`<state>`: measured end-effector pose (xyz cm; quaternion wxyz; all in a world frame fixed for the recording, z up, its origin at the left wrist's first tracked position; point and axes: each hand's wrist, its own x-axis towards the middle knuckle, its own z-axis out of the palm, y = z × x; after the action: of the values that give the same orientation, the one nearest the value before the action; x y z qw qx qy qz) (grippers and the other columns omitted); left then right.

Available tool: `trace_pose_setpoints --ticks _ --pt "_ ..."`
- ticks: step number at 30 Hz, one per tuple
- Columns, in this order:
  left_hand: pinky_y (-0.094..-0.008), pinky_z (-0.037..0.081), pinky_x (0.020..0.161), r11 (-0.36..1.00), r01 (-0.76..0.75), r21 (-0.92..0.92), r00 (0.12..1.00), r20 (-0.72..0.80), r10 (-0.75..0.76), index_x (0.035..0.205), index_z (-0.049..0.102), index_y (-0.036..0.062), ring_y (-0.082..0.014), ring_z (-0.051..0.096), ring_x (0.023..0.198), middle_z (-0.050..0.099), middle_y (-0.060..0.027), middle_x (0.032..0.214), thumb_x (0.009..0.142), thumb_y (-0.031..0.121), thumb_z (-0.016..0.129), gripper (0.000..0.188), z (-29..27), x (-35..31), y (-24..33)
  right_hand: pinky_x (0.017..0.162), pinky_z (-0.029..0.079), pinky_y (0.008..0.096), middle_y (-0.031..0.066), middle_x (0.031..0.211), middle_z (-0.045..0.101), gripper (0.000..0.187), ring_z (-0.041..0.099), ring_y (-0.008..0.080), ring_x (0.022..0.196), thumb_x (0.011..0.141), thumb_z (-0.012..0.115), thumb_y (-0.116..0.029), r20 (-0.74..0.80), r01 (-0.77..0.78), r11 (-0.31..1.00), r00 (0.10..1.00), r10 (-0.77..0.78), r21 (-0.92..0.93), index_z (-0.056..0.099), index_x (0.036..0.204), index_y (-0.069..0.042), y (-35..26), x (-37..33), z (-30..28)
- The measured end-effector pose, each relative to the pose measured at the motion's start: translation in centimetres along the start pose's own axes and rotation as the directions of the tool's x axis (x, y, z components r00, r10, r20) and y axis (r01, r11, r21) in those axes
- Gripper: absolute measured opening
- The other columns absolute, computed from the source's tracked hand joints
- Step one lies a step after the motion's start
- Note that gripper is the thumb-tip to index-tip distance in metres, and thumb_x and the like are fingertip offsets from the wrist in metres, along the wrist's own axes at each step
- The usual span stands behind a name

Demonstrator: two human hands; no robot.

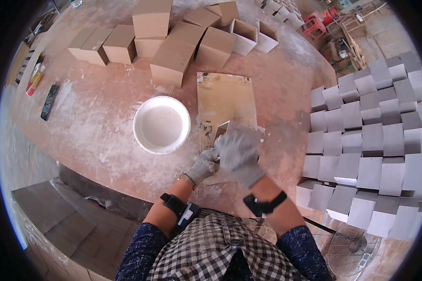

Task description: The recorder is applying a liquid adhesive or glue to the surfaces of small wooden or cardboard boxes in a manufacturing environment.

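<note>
A small grey box (249, 133) with an open end stands at the near part of a yellowish board (226, 100). My left hand (204, 165), in a grey knit glove, is closed at the box's near left edge. Over the near side of the box lies my right hand (239, 157), gloved the same way, with its fingers curled and slightly blurred. Whatever may be within those fingers is hidden. To the left of the board sits a round white tub (162, 124) containing whitish paste or liquid.
Several brown cardboard boxes (176, 51) and two open pale boxes (267, 36) crowd the table's far side. A dark phone (49, 102) lies at the left. Rows of grey-white boxes (356, 140) are stacked at the right, with a fan (354, 246) below them.
</note>
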<state>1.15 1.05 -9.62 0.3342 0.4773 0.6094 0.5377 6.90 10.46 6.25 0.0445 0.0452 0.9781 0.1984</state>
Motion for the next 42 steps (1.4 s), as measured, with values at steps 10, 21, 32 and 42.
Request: trace_pose_setpoints --ticks 10,21,32,42 --pt "-0.0384 0.048 0.085 0.97 0.067 -0.233 0.996 0.069 -0.052 0.105 0.064 0.0093 -0.0323 0.058 0.1 0.063 -0.0139 0.106 0.067 0.002 0.061 0.039 -0.3 0.1 1.1 0.062 0.05 0.027 0.0043 0.082 0.062 0.015 0.058 0.0128 0.067 0.082 0.059 0.006 0.002 -0.247 0.364 0.829 0.559 0.898 0.059 0.091 -0.005 -0.6 -14.2 0.3" --pt "-0.0296 0.05 0.081 0.478 0.417 -0.773 0.903 0.296 -0.311 0.123 0.052 0.0 -0.0152 0.06 0.09 0.061 -0.0078 0.108 0.089 0.021 0.057 0.04 -5.9 5.1 9.3 0.07 0.051 0.023 0.0046 0.087 0.063 0.014 0.059 0.0098 0.077 0.085 0.058 0.007 0.299 -0.029 -0.328 0.492 0.818 0.944 0.058 0.095 -0.002 -1.8 -18.3 1.7" --pt "-0.0283 0.048 0.084 0.968 0.184 -0.172 0.91 0.402 -0.102 0.109 0.065 0.0026 -0.0134 0.059 0.097 0.067 -0.0054 0.104 0.086 0.023 0.067 0.031 -5.5 2.1 13.4 0.067 0.05 0.023 0.0053 0.087 0.063 0.01 0.059 0.0109 0.075 0.086 0.06 0.003 0.4 0.147 -0.479 0.374 0.837 0.865 0.06 0.095 -0.001 -0.1 -19.6 2.6" --pt "-0.0378 0.049 0.084 0.986 -0.131 0.108 0.904 0.421 0.074 0.113 0.063 0.0088 -0.0341 0.061 0.098 0.065 -0.0155 0.108 0.077 0.015 0.07 0.037 -4.6 -2.3 9.3 0.068 0.05 0.0363 0.0092 0.087 0.062 0.015 0.061 0.0264 0.078 0.086 0.06 -0.02 -0.23 -0.347 0.662 0.748 0.623 0.664 0.062 0.098 -0.01 4.1 -9.9 1.1"
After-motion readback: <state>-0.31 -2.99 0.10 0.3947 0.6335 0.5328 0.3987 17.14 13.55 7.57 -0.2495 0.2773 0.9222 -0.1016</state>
